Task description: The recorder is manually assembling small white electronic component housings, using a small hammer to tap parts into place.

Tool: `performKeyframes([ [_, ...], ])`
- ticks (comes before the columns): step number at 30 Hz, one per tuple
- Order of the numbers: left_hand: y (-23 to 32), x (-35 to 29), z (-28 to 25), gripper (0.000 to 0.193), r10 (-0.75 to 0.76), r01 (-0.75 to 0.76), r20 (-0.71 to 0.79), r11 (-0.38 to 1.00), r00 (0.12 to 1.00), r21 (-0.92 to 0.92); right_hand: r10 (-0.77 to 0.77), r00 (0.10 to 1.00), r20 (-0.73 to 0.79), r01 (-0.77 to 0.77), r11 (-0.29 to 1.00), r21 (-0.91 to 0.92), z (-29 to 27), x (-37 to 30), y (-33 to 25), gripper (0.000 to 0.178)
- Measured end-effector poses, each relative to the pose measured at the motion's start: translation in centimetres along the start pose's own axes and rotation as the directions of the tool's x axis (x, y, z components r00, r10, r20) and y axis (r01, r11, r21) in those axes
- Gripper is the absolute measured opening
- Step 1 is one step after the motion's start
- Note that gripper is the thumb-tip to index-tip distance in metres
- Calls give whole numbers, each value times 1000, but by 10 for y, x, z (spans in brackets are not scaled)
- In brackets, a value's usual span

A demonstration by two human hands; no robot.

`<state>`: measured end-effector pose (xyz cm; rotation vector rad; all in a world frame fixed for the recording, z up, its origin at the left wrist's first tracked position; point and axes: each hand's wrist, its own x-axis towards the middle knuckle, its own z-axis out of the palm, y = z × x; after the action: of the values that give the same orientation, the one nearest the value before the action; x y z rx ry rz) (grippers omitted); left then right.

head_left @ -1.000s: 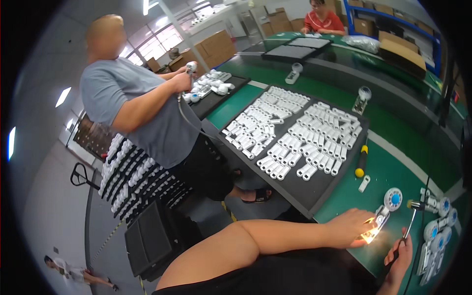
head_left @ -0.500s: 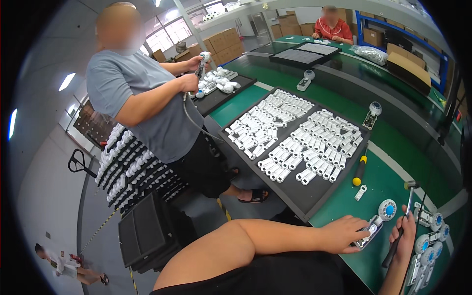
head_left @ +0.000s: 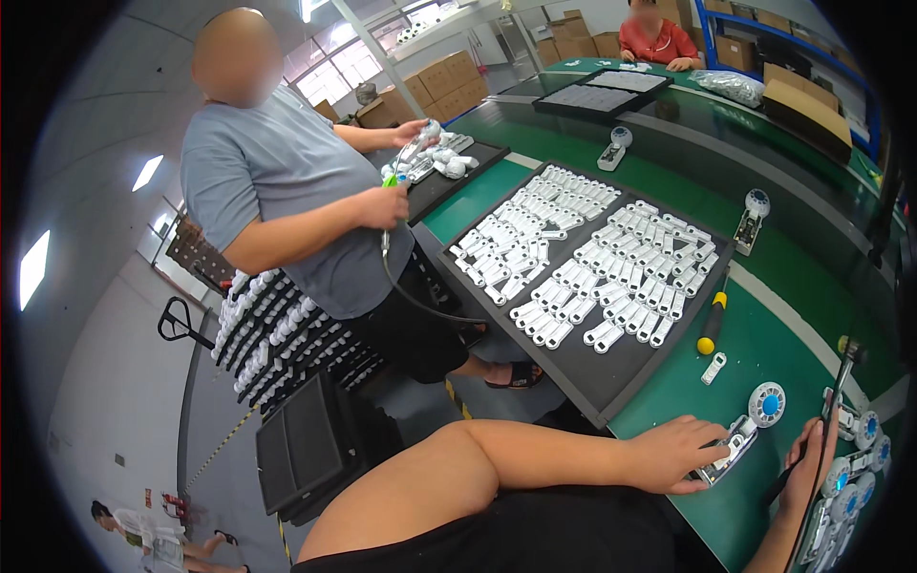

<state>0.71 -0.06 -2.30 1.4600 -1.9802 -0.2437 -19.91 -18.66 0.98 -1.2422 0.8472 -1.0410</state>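
Observation:
My left hand presses a small handheld fan onto the green bench, fingers closed over its opened white body. The fan's round head, with a blue centre, points away from me. In my right hand is a hammer, gripped by its dark handle, head upward, just right of the fan. More fans lie piled beyond that hand at the right edge. A small white cover piece and a yellow-and-black screwdriver lie past the fan.
A dark tray holds rows of white cover pieces. Two single fans stand apart on the dark green belt. At left, a person in grey holds a tool with a hose; another person in red sits far off. Black trays are stacked on the floor.
My right hand and the hammer have shifted right, away from the fan. My left hand stays on the fan body. The grey-shirted person has lowered one hand with the tool. The view has turned slightly.

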Motion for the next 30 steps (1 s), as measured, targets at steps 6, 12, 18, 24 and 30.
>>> performKeyframes([
  [6,4,-3,0,58,-14,14,-6,1000,1000,18,226,970,83,-241,927,287,-13,-2,-2,43],
  [12,2,13,4,54,-18,26,86,995,996,-98,273,951,-144,-144,806,574,-27,-79,-29,30],
  [18,-7,4,-29,51,-95,95,-1,995,996,28,-73,960,-269,188,884,429,-16,-113,-35,26],
  [24,-16,7,-4,68,-87,86,45,996,995,22,-383,716,-584,673,600,431,-119,-94,-110,20],
  [30,-6,10,-8,68,-109,108,25,993,994,44,-355,627,-693,769,425,477,-161,-54,-138,20],
])
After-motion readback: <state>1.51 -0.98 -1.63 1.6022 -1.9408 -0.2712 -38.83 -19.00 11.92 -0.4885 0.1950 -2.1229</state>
